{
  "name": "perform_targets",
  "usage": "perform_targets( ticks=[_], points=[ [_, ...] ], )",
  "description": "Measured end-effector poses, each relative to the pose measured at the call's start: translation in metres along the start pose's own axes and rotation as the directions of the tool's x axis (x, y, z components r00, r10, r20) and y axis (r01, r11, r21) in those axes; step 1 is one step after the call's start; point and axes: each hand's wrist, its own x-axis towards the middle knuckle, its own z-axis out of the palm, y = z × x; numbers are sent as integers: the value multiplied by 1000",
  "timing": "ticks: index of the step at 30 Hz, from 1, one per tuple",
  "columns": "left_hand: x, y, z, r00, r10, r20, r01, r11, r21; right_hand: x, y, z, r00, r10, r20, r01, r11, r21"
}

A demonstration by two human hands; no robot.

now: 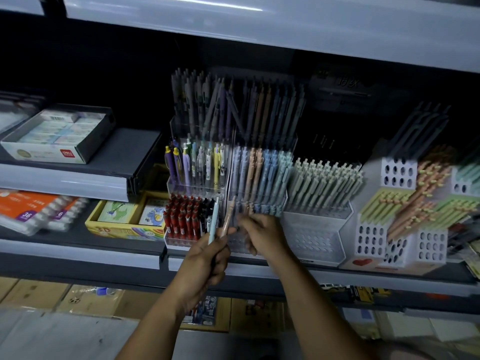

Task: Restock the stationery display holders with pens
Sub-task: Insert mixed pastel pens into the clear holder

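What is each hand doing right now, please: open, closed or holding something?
Left hand: grips a light blue pen and a peach pen.
Right hand: blurred at the lowest pastel pen row; cannot be told.

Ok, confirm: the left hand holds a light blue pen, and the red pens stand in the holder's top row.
Wrong row. The head view shows the red pens in the bottom row of the clear holder; the left hand does hold a light blue pen.
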Motion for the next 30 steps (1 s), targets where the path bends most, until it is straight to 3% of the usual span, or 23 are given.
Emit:
perform_targets(
  ticks=[3, 7, 17, 25, 30],
  points=[
    [2, -2, 3, 1000, 13, 4, -14, 998, 54, -4, -17, -5, 996, -72, 55, 57, 969, 241],
    [2, -1, 9, 999, 22, 36, -26, 993, 112, -4, -19, -8, 987, -121, 106, 90, 962, 256],
    [8, -5, 12, 999, 32, -37, -27, 991, 134, -7, -19, -18, 989, -120, 92, 87, 950, 301],
    [8, -5, 9, 995, 76, -59, -68, 989, 135, -8, -22, -12, 989, -107, -103, 139, 909, 393],
    [7, -5, 2, 991, 69, -112, -63, 996, 61, -2, -15, -18, 938, -96, -333, 242, 870, 430]
  ],
)
